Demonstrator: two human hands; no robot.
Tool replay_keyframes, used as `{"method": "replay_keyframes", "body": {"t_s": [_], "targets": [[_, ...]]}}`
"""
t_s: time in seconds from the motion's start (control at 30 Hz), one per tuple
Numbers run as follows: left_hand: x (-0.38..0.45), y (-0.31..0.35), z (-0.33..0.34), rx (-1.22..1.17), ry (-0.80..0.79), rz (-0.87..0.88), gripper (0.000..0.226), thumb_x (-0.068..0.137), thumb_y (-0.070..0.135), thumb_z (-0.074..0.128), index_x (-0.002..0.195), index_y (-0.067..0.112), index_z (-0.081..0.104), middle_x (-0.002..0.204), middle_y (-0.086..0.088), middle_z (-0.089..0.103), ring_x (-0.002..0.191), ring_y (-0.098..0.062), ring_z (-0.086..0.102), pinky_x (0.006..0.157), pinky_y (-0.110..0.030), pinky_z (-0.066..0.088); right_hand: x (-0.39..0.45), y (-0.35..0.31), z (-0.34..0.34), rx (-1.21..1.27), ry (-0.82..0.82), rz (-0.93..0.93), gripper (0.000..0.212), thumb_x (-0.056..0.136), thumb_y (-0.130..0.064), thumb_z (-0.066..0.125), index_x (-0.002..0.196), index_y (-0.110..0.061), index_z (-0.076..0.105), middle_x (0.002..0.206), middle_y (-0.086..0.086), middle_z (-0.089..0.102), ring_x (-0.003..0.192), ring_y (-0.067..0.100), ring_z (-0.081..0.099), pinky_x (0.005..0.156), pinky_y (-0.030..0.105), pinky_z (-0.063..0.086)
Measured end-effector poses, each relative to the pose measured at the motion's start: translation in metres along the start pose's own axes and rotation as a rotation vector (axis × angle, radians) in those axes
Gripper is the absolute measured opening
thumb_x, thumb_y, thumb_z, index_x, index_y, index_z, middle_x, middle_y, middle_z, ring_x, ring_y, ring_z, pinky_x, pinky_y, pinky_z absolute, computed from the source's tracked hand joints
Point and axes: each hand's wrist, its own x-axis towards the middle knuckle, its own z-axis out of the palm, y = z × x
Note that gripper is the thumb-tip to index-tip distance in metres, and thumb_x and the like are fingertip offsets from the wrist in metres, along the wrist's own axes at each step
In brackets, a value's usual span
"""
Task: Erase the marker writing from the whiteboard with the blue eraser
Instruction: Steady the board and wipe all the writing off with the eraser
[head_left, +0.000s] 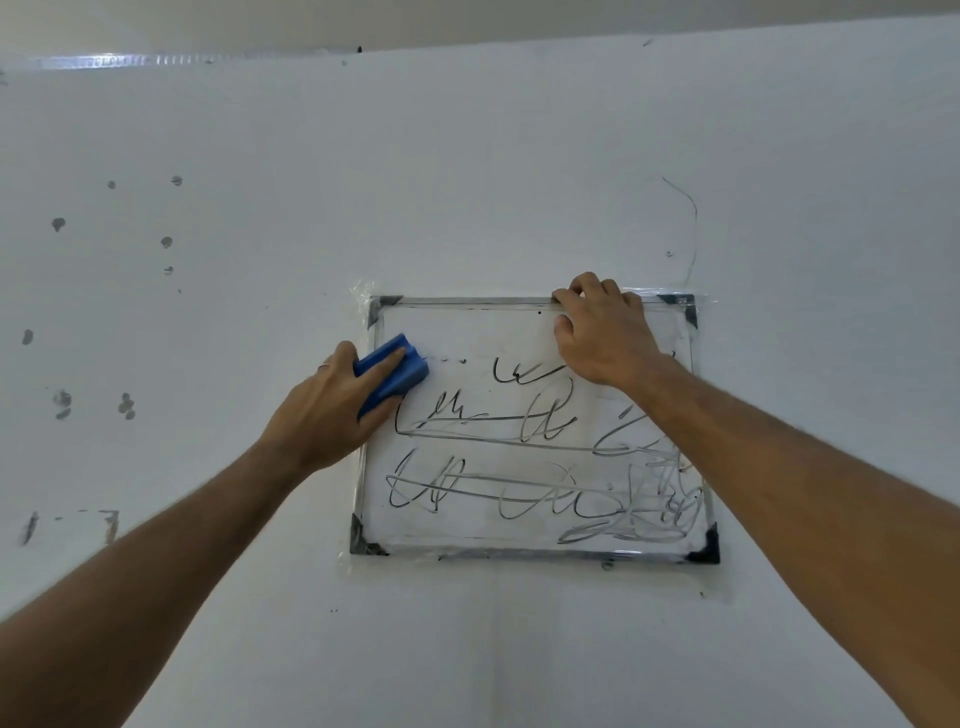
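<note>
A small metal-framed whiteboard (467, 332) is taped flat to a white wall. Black marker scribbles (483, 426) cover its middle and lower rows; the top left strip is wiped, with only faint dots left. My left hand (322, 410) grips the blue eraser (395, 371) and presses it on the board's upper left, near the frame. My right hand (602, 332) lies flat over the top edge at the upper right, fingers curled over the frame, and hides some of the writing there.
The wall (467, 156) around the board bears grey smudges (60, 224) at the left and a thin pencil-like line (691, 218) above the board's right corner. Clear tape (363, 291) holds the frame's corners.
</note>
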Motion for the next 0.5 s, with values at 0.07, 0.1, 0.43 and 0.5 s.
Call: {"method": "replay_keyframes", "body": {"t_s": [0.07, 0.1, 0.43, 0.5], "targets": [[-0.002, -0.010, -0.002, 0.030, 0.020, 0.023, 0.060, 0.098, 0.039, 0.059, 0.152, 0.018, 0.042, 0.099, -0.014, 0.044, 0.074, -0.027, 0.049, 0.061, -0.046, 0.056, 0.001, 0.001, 0.003, 0.003, 0.001, -0.010, 0.042, 0.097, -0.028, 0.036, 0.135, -0.016, 0.050, 0.133, 0.005, 0.045, 0.120, 0.026, 0.042, 0.103, 0.047, 0.034], [0.003, -0.011, -0.004, 0.039, 0.046, 0.018, 0.059, 0.097, 0.037, 0.059, 0.151, 0.017, 0.044, 0.098, -0.015, 0.045, 0.074, -0.028, 0.049, 0.065, -0.047, 0.055, 0.001, 0.002, 0.003, 0.006, 0.007, -0.016, 0.042, 0.097, -0.026, 0.036, 0.135, -0.016, 0.051, 0.132, 0.004, 0.045, 0.120, 0.026, 0.042, 0.103, 0.047, 0.034], [0.013, -0.007, -0.004, 0.066, 0.022, 0.072, 0.064, 0.097, 0.052, 0.038, 0.152, 0.020, 0.043, 0.098, -0.015, 0.046, 0.076, -0.026, 0.048, 0.072, -0.046, 0.053, 0.000, 0.024, 0.001, 0.038, 0.000, -0.152, 0.050, 0.097, -0.015, 0.039, 0.147, -0.014, 0.042, 0.140, 0.004, 0.043, 0.126, 0.026, 0.039, 0.109, 0.044, 0.033], [0.028, 0.003, -0.003, 0.018, 0.077, -0.001, 0.060, 0.100, 0.046, 0.049, 0.153, 0.019, 0.042, 0.107, -0.017, 0.047, 0.084, -0.032, 0.053, 0.079, -0.048, 0.053, -0.006, 0.031, 0.001, 0.013, 0.038, -0.138, 0.050, 0.097, -0.015, 0.040, 0.147, -0.010, 0.040, 0.141, 0.007, 0.043, 0.127, 0.027, 0.039, 0.109, 0.044, 0.034]]}}
